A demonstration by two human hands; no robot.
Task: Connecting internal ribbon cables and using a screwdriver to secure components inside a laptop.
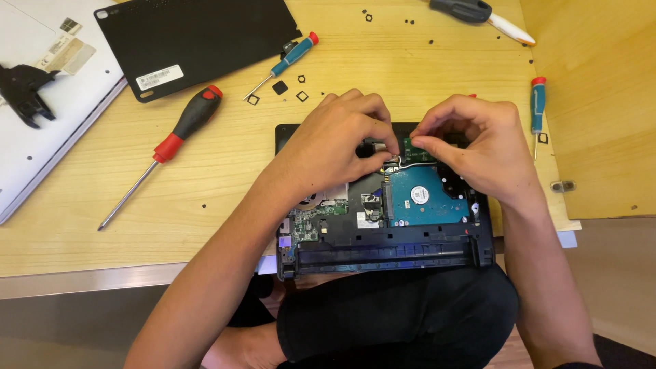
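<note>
Nearest the camera, over the person's dark-clad lap, an opened laptop lies with its base hanging past the tabletop edge, and that overhang is the first risk: a push from either hand could, I judge, tip it toward the knees. Its shell serves as the only real container in view, holding a blue drive at right, a green board at left with a copper fan part above it, and a thin wire running across the far edge. Over that far edge both hands work close together. The left hand is curled nearly closed, its fingertips pinching something small by a metal bracket; what exactly it grips I cannot tell. The right hand is likewise curled, thumb and forefinger pressed together just above a small green card, seemingly on the wire or its plug. Pulling on so fine a wire at an angle could tear it from its socket, and bare fingers on the board could bend a pin. Farther out, tiny black screws and square pads lie loose over the wood, near enough to be swept off by a forearm. A big red-and-black screwdriver lies at left, a small teal one beyond, another teal one at right. Farthest back sit a black cover panel, a white laptop and a grey-handled tool.
</note>
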